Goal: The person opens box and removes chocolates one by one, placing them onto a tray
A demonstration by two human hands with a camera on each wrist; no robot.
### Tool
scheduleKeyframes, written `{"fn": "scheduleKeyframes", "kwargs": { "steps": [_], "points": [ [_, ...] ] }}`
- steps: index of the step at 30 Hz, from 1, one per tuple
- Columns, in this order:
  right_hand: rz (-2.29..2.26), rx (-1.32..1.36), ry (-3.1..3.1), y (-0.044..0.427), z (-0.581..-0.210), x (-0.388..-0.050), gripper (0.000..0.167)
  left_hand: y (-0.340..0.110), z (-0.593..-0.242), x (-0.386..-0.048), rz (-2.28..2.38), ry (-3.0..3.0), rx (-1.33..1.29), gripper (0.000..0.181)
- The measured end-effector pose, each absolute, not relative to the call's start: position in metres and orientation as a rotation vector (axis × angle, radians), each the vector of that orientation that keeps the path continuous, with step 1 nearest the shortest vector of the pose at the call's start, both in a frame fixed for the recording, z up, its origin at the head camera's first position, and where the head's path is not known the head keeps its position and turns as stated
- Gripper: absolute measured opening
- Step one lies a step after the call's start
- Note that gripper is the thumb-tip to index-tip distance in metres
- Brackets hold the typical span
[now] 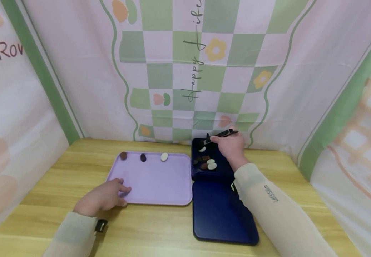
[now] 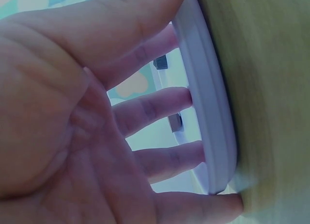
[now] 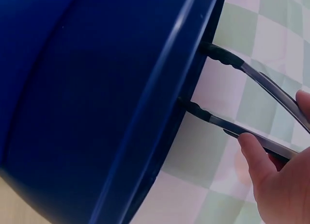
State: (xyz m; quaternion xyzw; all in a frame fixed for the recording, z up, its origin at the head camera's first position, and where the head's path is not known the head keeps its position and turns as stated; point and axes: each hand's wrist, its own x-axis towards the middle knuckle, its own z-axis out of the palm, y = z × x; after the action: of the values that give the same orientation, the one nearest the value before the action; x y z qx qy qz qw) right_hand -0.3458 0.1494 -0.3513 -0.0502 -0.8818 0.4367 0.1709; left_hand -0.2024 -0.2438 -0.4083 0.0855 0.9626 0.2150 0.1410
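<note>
My right hand (image 1: 233, 147) grips metal tongs (image 1: 222, 134) with black tips over the back of a dark blue box (image 1: 212, 176). Spread apart, the tong arms (image 3: 271, 95) reach past the box rim in the right wrist view, which hides their tips. Inside the box lie several small white pieces (image 1: 212, 166), brown pieces (image 1: 206, 158) and dark ones. Beside it is a lilac tray (image 1: 156, 182) with a brown piece (image 1: 123, 155), a black oval piece (image 1: 143, 157) and a white oval piece (image 1: 164, 157) along its back edge. My left hand (image 1: 106, 194), fingers extended, touches the tray's near left corner.
A dark blue lid (image 1: 222, 214) lies on the wooden table (image 1: 153, 228) in front of the box. Behind the table hangs a checked cloth (image 1: 185, 76), close to the box's back edge. More cloth (image 1: 343, 135) hangs at both sides.
</note>
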Motion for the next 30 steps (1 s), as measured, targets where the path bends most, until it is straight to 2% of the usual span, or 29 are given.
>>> {"fn": "scheduleKeyframes", "kwargs": {
  "steps": [3,6,16,24,30],
  "points": [
    [1.278,-0.138,-2.509,0.147,-0.354,-0.348,0.066,-0.243,-0.408,-0.203,0.637,2.766,0.222,0.045],
    [1.262,-0.124,-2.522,0.147,-0.353,-0.348,0.071,-0.243,-0.408,-0.203,0.652,2.755,0.202,0.044],
    [1.021,-0.081,-2.569,0.167,-0.346,-0.349,0.048,-0.243,-0.408,-0.204,0.640,2.740,0.173,0.044],
    [1.023,-0.193,-2.536,0.185,-0.344,-0.346,0.047,-0.244,-0.408,-0.203,0.647,2.748,0.198,0.044],
    [1.009,-0.163,-2.545,0.187,-0.344,-0.343,0.048,-0.244,-0.409,-0.204,0.642,2.739,0.192,0.044]
  ]
}}
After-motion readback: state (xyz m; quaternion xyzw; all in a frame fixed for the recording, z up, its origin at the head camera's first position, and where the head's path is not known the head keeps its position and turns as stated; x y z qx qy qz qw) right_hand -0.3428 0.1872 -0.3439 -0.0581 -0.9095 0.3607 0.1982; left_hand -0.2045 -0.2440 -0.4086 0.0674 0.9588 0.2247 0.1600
